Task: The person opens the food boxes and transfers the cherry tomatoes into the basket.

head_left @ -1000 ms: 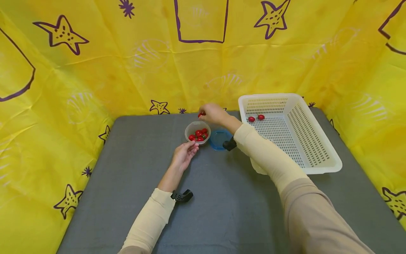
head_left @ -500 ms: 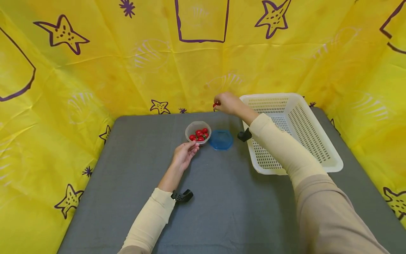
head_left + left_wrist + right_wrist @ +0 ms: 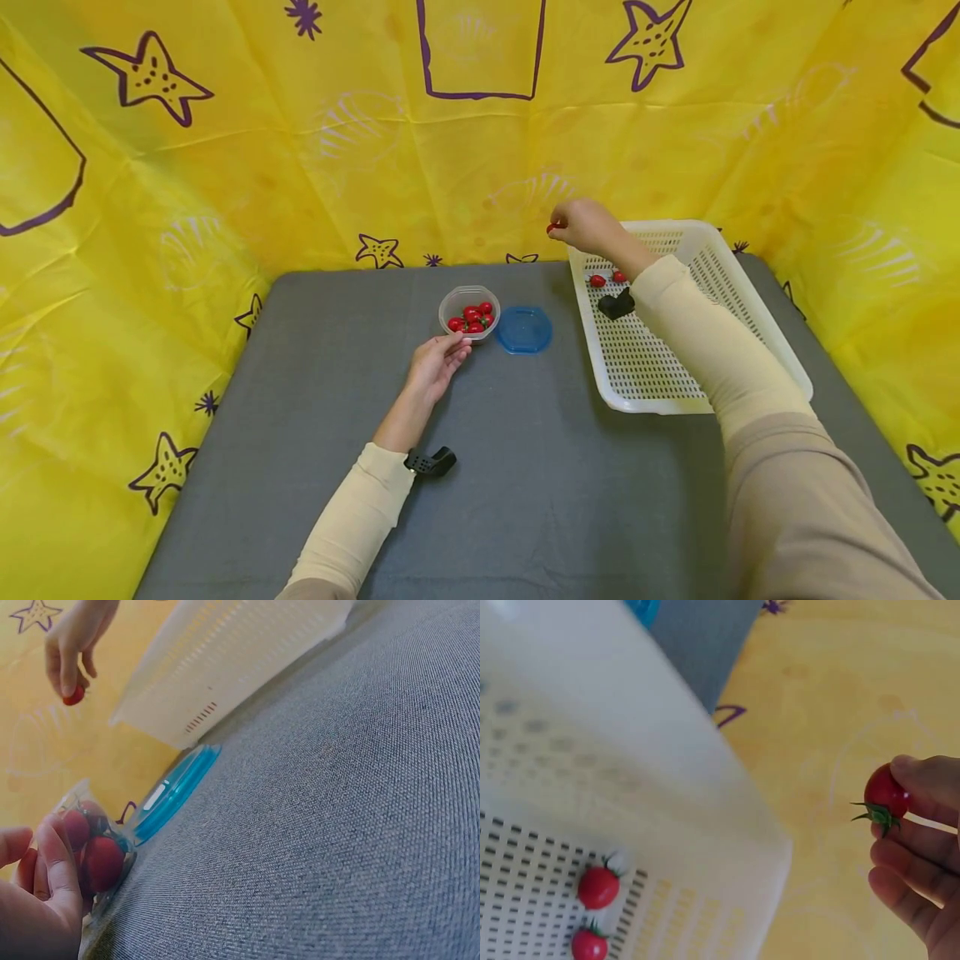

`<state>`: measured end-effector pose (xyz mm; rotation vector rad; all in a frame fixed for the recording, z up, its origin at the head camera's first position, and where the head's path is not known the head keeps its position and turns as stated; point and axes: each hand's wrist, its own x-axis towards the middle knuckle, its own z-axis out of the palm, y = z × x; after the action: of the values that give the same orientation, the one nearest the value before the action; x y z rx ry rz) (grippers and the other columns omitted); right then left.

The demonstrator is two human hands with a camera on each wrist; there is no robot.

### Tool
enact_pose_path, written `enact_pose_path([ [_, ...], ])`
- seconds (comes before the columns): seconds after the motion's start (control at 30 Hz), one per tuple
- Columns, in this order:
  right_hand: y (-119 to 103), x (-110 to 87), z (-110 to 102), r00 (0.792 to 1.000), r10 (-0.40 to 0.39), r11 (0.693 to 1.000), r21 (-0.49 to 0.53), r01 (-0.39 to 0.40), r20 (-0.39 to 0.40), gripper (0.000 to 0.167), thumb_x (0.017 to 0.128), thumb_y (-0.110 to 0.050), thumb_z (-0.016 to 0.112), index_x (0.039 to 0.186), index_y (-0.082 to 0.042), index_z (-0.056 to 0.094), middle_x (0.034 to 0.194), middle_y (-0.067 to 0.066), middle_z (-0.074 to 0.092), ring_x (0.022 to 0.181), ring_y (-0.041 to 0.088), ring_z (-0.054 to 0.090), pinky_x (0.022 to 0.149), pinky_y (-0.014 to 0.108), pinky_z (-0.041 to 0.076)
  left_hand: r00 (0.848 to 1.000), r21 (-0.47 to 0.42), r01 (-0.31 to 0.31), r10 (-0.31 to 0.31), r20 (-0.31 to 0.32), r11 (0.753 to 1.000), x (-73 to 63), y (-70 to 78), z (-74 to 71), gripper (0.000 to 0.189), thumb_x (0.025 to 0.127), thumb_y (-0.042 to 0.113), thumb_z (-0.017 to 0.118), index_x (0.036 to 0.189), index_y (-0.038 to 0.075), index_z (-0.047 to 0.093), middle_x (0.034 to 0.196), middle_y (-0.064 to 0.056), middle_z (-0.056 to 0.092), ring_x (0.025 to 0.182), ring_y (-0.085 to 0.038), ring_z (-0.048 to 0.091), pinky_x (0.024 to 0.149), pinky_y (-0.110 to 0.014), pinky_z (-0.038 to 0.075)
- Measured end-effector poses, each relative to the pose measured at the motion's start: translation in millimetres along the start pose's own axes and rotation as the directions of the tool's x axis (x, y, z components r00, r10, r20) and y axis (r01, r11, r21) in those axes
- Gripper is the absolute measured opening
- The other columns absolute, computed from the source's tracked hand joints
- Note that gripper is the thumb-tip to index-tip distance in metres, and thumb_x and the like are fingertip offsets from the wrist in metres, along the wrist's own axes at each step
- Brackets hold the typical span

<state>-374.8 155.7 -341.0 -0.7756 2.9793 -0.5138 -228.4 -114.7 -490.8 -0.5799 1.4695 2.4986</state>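
Note:
My right hand [image 3: 588, 227] is raised above the back left corner of the white plastic basket [image 3: 607, 392]. It pinches a red cherry tomato [image 3: 886, 791] with a green calyx between thumb and fingers. Two more cherry tomatoes lie in the basket, one [image 3: 598, 887] just behind the other [image 3: 589, 945]. On the table, my left hand [image 3: 437, 367] grips the near rim of a small clear plastic container [image 3: 467, 292]. Several cherry tomatoes [image 3: 472, 315] fill its bottom; in the left wrist view my fingers partly cover them.
A blue lid [image 3: 524, 330] lies flat on the grey cloth-covered table [image 3: 495, 467], between the container and the basket. Yellow patterned fabric [image 3: 300, 183] hangs along the back and both sides of the table.
My right hand has moved right and upward from beside the container to the basket's back left corner, carrying the cherry tomato. My left hand stays at the container.

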Motion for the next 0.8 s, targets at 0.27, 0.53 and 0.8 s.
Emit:
enact_pose_path([
  [0.27, 24.7, -7.6, -11.6, 0.997, 0.075, 0.997, 0.018, -0.075, -0.027, 0.028, 0.094, -0.018, 0.061, 0.109, 0.005, 0.066, 0.108, 0.027, 0.068, 0.097, 0.039, 0.063, 0.089, 0.049, 0.049, 1.0, -0.002, 0.0, 0.0, 0.001, 1.0, 1.0, -0.1, -0.9, 0.009, 0.096, 0.009, 0.06, 0.088, 0.007, 0.06, 0.072, 0.001, 0.072, 0.065, -0.008, 0.067, 0.066, -0.018, 0.055],
  [0.53, 45.8, -18.3, -11.7, 0.992, 0.12, 0.992, 0.029, -0.12, -0.022, 0.03, 0.094, -0.018, 0.06, 0.11, 0.008, 0.064, 0.109, 0.029, 0.066, 0.097, 0.041, 0.061, 0.09, 0.051, 0.048, 1.0, 0.013, -0.006, 0.006, 0.002, 1.0, 0.9, 0.1, -1.3, 0.01, 0.097, 0.012, 0.059, 0.088, 0.008, 0.062, 0.073, 0.001, 0.072, 0.066, -0.008, 0.067, 0.068, -0.017, 0.055],
  [0.8, 65.7, -31.9, 1.7, 0.985, 0.171, 0.985, 0.037, -0.171, 0.003, 0.03, 0.093, -0.016, 0.061, 0.108, 0.009, 0.064, 0.109, 0.03, 0.066, 0.097, 0.041, 0.061, 0.089, 0.051, 0.048, 1.0, -0.009, 0.001, -0.001, 0.007, 1.0, 0.9, -0.5, -1.7, 0.012, 0.096, 0.011, 0.06, 0.086, 0.008, 0.065, 0.074, 0.0, 0.072, 0.066, -0.009, 0.067, 0.067, -0.017, 0.055],
])
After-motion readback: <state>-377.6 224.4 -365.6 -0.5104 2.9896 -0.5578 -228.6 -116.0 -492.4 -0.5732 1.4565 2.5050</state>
